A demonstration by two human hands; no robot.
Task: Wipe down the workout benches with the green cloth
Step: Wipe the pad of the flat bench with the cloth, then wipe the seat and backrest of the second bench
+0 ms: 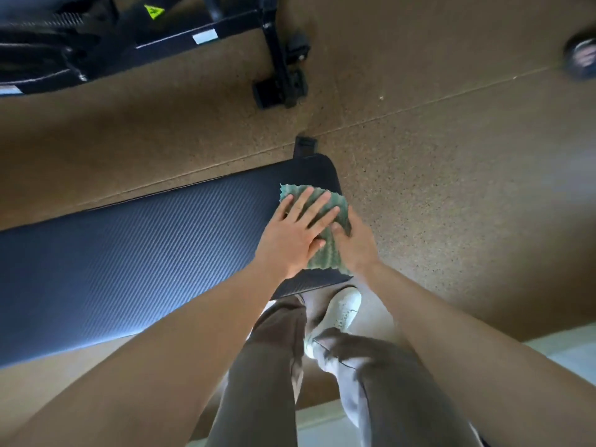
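A folded green cloth (325, 253) with wavy edges lies on the right end of a dark padded workout bench (135, 253). My left hand (296, 233) lies flat on top of the cloth with straight, spread fingers. My right hand (353, 245) holds the cloth's right edge, thumb on top and fingers tucked out of sight under or beside it. A second bench or machine with a black metal frame (277, 50) stands at the top left.
The floor (451, 175) is brown speckled rubber with seams. My legs and a white shoe (342, 312) stand just right of the bench end. A dark rounded object (580, 58) sits at the far right edge.
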